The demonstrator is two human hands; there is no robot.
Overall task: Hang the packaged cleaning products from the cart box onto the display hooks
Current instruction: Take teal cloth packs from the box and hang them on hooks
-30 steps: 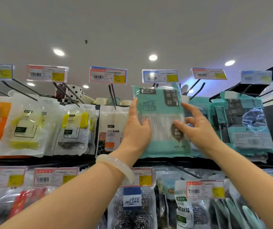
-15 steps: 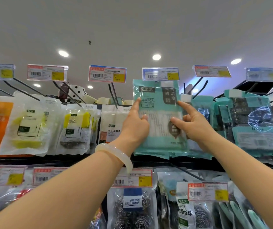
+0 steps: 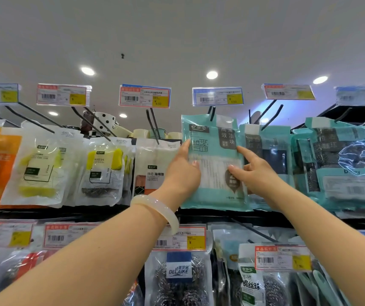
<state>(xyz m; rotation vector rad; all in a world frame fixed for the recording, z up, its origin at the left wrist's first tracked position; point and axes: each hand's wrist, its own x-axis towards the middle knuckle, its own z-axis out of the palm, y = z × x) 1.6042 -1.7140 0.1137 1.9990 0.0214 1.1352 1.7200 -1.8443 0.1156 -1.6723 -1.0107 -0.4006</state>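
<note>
A teal packaged cleaning pad (image 3: 212, 191) is raised at the top row of the display, and both my hands hold it. My left hand (image 3: 182, 173) grips its left edge, thumb on the front and index finger pointing up along the side. My right hand (image 3: 253, 173) pinches its right edge, thumb on the front and index finger stretched upward. The black double-wire hook (image 3: 211, 113) under a blue price tag (image 3: 218, 96) crosses the package's top strip. The cart box is out of view.
More teal packages (image 3: 340, 164) hang to the right, and yellow sponge packs (image 3: 102, 171) and a white sponge pack (image 3: 155, 168) to the left. An empty-ended hook (image 3: 152, 124) juts out just left of the package. Steel-wool packs (image 3: 177, 277) hang on the row below.
The teal package has risen and moved back toward the display, so its top strip now sits at the hook's prongs. Both hands kept their hold and went up with it.
</note>
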